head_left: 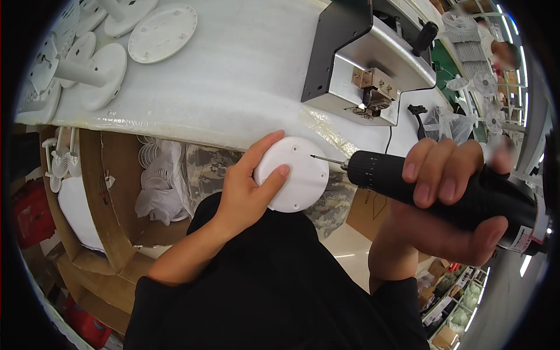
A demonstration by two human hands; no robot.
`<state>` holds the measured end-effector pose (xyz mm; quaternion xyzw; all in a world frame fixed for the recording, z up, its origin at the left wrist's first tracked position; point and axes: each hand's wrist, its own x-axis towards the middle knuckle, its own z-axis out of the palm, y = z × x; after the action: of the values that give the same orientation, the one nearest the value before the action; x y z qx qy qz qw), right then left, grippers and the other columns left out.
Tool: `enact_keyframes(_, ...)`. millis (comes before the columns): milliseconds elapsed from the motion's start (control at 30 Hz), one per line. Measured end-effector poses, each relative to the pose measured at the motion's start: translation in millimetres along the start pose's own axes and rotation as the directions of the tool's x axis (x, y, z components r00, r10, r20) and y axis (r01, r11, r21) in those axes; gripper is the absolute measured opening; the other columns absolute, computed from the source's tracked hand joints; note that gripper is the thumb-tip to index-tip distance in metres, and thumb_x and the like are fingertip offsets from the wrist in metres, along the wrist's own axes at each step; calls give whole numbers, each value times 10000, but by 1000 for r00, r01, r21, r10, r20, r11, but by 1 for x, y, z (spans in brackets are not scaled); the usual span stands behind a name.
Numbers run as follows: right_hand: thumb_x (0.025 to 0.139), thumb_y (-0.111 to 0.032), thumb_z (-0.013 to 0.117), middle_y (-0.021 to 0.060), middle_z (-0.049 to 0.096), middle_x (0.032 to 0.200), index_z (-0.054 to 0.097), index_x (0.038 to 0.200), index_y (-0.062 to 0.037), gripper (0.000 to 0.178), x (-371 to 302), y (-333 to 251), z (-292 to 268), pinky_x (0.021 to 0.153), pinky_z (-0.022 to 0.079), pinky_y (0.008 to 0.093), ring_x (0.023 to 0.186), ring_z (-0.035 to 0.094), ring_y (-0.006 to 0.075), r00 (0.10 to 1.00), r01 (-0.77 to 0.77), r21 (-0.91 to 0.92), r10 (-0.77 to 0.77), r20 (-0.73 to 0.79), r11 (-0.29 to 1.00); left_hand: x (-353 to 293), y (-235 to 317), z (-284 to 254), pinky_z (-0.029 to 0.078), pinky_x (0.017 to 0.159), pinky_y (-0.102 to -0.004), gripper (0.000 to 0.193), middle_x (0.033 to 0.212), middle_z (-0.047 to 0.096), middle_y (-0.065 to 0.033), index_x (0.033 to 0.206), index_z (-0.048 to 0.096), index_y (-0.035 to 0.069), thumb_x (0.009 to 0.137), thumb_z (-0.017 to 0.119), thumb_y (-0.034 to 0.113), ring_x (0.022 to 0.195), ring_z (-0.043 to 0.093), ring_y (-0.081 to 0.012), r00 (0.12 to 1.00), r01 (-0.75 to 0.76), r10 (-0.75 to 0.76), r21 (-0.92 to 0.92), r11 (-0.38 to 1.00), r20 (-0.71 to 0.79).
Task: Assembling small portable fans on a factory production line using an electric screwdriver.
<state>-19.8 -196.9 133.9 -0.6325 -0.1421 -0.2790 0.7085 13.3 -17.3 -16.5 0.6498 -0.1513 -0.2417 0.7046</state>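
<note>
A round white plastic disc (300, 175) with several small screw holes near its rim is held at the table's front edge. My left hand (251, 181) grips it, thumb on its face and fingers around the far left side. My right hand (446, 192) is wrapped around a black electric screwdriver (379, 170), which lies nearly level and points left. Its thin bit (328, 158) reaches over the right part of the disc, near a hole; whether the tip touches the surface I cannot tell.
Several white round bases, some with stems (81, 73), and a flat white disc (163, 33) lie on the table (233, 76) at the far left. A metal machine (373, 64) stands at the far right. Below the edge, cardboard boxes (116, 204) hold white fan parts (160, 181).
</note>
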Motion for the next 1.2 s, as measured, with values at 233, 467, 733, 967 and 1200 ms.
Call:
enact_keyframes(233,847,-459,534,17,526,758,463,1284,-84,581,5,11,4,632,449,339,578,512,119,1000,-6,-16,6,27,1000,2,9,0,527,789,-311,459,1164,652,-206,1315,537,13,887,635,145,948,656,-261,1000,27,-28,71,997,15)
enact_keyframes(467,850,-468,528,18,526,747,463,1284,-88,582,9,16,5,631,450,343,571,510,121,998,-42,-43,44,46,998,3,7,2,533,735,-295,458,1120,670,-212,1308,549,15,883,639,159,876,673,-250,1000,-16,17,70,997,-1)
enact_keyframes(733,847,-491,540,21,528,716,484,1195,-93,531,12,25,7,584,464,329,538,505,124,995,-47,-81,53,85,996,4,7,4,511,621,-276,463,1013,701,-185,1299,563,24,871,655,177,673,633,-188,1000,-12,13,103,995,-3)
enact_keyframes(967,842,-490,574,23,535,709,476,1119,-101,487,18,30,13,564,472,311,525,510,126,985,-32,-179,61,161,983,5,8,5,459,543,-265,454,944,705,-158,1285,580,35,865,661,187,540,517,-143,1000,-5,6,138,990,-9)
enact_keyframes(1200,843,-492,602,25,538,713,466,1105,-102,489,20,32,16,564,477,303,520,507,123,979,-56,-186,90,181,981,5,11,5,434,520,-258,445,926,706,-131,1276,591,45,862,661,193,505,465,-136,999,45,-47,185,982,10)
